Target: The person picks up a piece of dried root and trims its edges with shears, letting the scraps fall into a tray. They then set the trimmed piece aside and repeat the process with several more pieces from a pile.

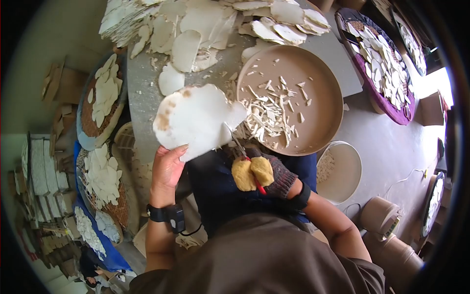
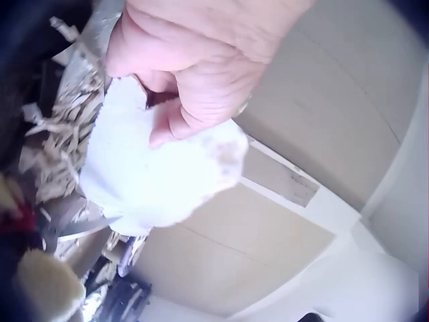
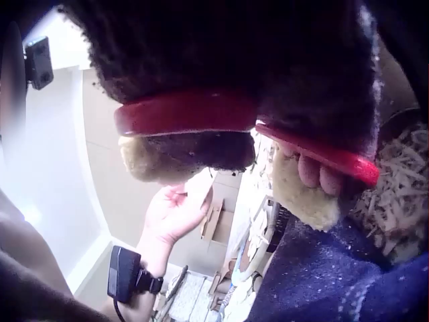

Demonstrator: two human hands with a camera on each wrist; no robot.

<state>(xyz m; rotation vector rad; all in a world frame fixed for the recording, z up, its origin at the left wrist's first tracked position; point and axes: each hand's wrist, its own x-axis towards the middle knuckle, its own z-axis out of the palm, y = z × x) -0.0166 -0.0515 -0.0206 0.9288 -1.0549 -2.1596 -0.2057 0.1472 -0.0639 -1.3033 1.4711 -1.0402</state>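
Observation:
In the head view my left hand pinches the lower edge of a large, thin white slice with an uneven outline and brown spots at its upper left. Its thumb lies on the slice's face. My right hand, in a dark knitted glove, grips red-handled scissors with yellow padding about the grip. The metal blades meet the slice's right edge, beside a narrow lobe. In the left wrist view the blade reaches the edge of the slice. The red handles cross the right wrist view.
A round brown tray with white trimmings stands at the slice's right. More white slices pile up on the table behind. Below the tray is a white bucket with scraps inside. Baskets of slices flank the table.

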